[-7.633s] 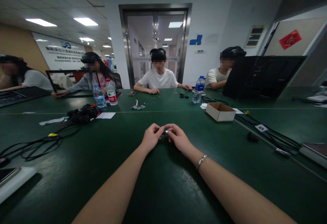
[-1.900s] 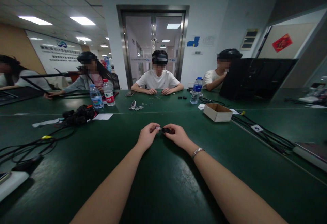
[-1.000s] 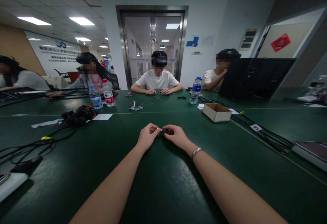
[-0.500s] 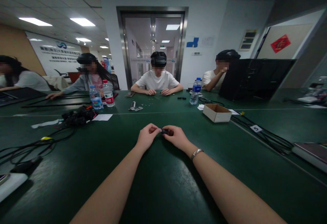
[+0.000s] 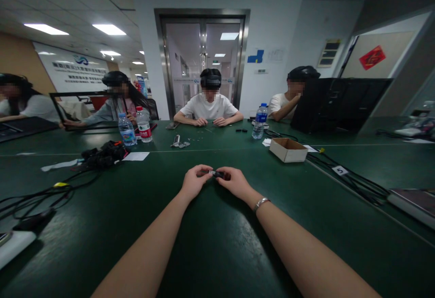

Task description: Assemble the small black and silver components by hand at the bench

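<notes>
My left hand (image 5: 195,183) and my right hand (image 5: 237,183) meet over the middle of the green table (image 5: 142,225). Between them is a small dark piece with a silvery end (image 5: 216,174); it is too small for me to name its kind. The fingers of my right hand are closed around its dark part. On the other side, my left thumb and fingertips pinch the silvery end. My fingers hide part of the piece.
Beyond my hands lie small grey bits (image 5: 184,144). An open cardboard box (image 5: 288,152) sits to the right, near cables (image 5: 360,184). Bottles (image 5: 127,130) and a black tangled bundle (image 5: 106,153) stand left. Across the table, a person (image 5: 209,105) rests both hands on it.
More of the silvery end shows between my hands, which have barely moved. At the left, a co-worker has raised a black frame from the table.
</notes>
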Available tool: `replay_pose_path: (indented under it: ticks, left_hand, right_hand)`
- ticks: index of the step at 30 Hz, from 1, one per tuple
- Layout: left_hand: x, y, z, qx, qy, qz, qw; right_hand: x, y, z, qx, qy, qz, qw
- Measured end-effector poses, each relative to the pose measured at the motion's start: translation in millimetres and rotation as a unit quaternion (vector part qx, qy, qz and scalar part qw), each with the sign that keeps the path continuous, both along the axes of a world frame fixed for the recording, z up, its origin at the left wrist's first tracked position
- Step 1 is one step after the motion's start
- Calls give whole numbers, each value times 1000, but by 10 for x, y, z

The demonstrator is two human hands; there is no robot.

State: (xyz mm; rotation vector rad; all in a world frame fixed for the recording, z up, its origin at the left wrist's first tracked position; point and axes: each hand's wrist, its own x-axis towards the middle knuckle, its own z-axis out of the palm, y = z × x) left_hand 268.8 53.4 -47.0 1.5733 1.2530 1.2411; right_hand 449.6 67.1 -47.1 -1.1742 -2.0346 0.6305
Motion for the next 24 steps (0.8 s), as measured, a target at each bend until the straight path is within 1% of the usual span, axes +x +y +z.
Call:
replay_pose_path:
  ticks: [6,12,15,18,21,24]
  left_hand:
    - [30,-57,78,-29,32,39,998]
    - [5,-2,14,-40,99,81,991]
    - [1,16,-9,-27,132,94,986]
    - [6,-2,6,-11,155,100,983]
    - [12,-20,24,-1,161,109,981]
    - [16,-14,12,-1,127,95,987]
  right_hand:
    - [-2,0,-15,12,-3,6,1000]
    - [-4,-6,-16,34,-5,17,999]
    - [-11,-8,-19,39,6,16,999]
    - [-16,-15,-14,44,7,22,999]
    - [-14,-15,-10,50,-1,25,998]
    - [-8,-1,-22,49,0,15,999]
